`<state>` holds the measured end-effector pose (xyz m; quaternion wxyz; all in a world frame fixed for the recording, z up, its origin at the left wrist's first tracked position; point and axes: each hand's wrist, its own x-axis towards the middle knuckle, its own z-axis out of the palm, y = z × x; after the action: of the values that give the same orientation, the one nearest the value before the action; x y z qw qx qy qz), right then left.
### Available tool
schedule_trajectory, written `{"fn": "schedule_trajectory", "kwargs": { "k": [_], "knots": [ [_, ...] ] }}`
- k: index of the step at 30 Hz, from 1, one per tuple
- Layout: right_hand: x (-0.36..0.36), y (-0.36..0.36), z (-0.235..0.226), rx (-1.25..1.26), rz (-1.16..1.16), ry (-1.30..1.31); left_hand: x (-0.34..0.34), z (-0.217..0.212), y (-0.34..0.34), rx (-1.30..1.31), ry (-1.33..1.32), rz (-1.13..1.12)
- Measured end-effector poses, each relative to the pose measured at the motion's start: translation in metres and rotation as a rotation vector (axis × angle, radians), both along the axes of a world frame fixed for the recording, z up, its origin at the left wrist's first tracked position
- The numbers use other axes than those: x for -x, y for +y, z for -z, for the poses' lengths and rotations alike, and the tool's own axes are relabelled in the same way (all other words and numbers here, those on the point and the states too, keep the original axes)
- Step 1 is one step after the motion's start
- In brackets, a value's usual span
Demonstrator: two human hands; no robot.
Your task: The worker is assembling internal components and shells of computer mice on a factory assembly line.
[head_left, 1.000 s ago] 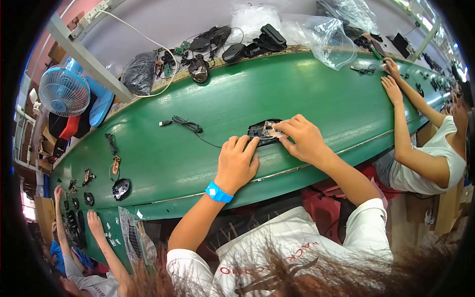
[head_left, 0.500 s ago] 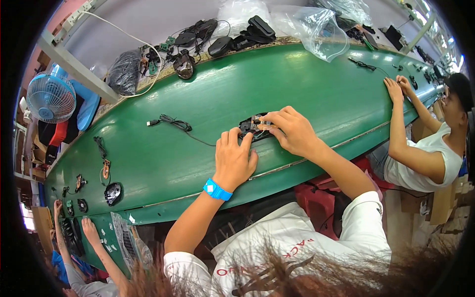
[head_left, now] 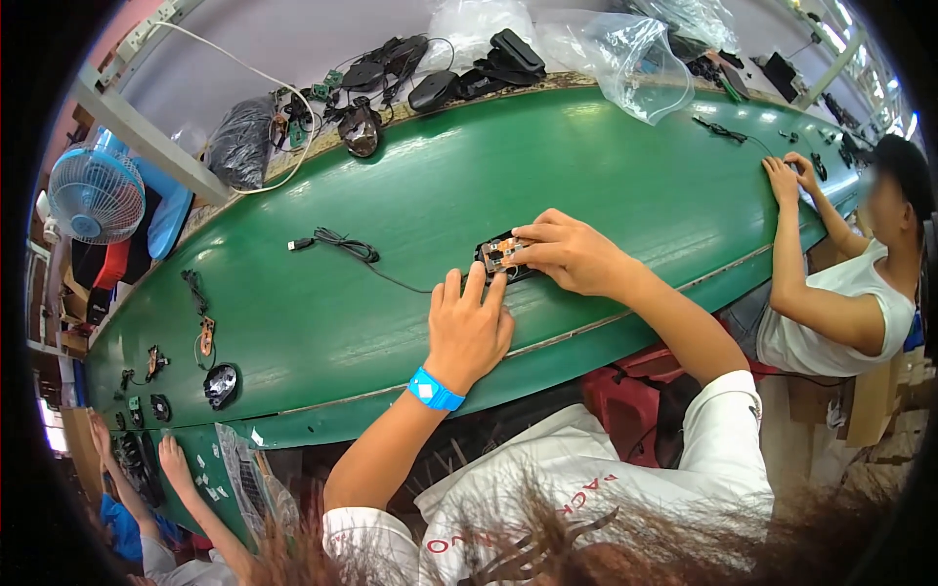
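Observation:
A black mouse shell (head_left: 482, 241) lies on the green work surface in front of me, with a small orange-brown circuit board (head_left: 500, 256) over it. From the right, my right hand (head_left: 576, 256) pinches the board's right side between its fingers. On the near side, my left hand (head_left: 467, 330) has its fingers stretched out, the tips at the lower left edge of the shell and board. The wrist carries a blue band. A black cable (head_left: 337, 242) with a plug lies coiled to the left, and its lead runs to the mouse shell. Whether the board is seated is hidden by my fingers.
Farther left are another mouse shell (head_left: 221, 386), a loose circuit board (head_left: 206, 337) and a cable. Mouse parts (head_left: 360, 129) and plastic bags (head_left: 635, 68) line the back ledge. A fan (head_left: 98, 193) stands at far left. Co-workers' hands work at both ends.
The circuit board has shifted slightly left and toward me over the shell. My left hand has drawn back a little, its fingers straighter; my right fingers have moved along the board.

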<state>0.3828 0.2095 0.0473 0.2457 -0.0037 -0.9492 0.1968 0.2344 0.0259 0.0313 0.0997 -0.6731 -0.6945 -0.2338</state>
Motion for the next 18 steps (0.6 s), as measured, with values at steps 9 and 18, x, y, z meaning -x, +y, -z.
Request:
{"fn": "schedule_trajectory", "kwargs": {
  "k": [9,18],
  "knots": [
    [0.004,-0.002,0.009,-0.014,-0.058,-0.006,0.003,-0.003,-0.005,0.049,-0.007,0.08],
    [-0.008,0.003,0.002,-0.076,-0.045,-0.074,0.018,-0.003,-0.007,0.019,-0.165,0.15]
  ]
}}
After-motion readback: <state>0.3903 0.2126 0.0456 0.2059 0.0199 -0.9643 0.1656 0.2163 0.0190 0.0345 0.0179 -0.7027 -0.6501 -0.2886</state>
